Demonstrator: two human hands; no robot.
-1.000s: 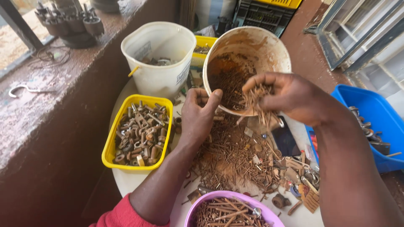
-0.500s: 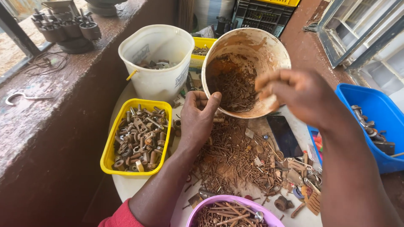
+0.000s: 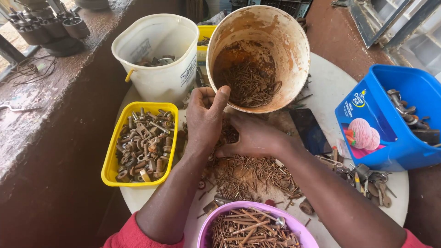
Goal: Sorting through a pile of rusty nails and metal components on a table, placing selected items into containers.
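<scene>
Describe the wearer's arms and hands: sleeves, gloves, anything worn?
Both hands are bare: no gloves on the left hand or the right hand, and no rings, watch or bands visible. The forearms are uncovered. Red sleeves are pushed up near the elbows, showing only at the bottom edge of the head view.

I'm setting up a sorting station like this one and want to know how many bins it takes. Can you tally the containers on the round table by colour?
White bucket: 1
Rust-stained tilted bucket: 1
Yellow trays: 2, one in front, one partly hidden behind the buckets
Blue tub: 1
Pink bowl: 1
Total: 6
</scene>
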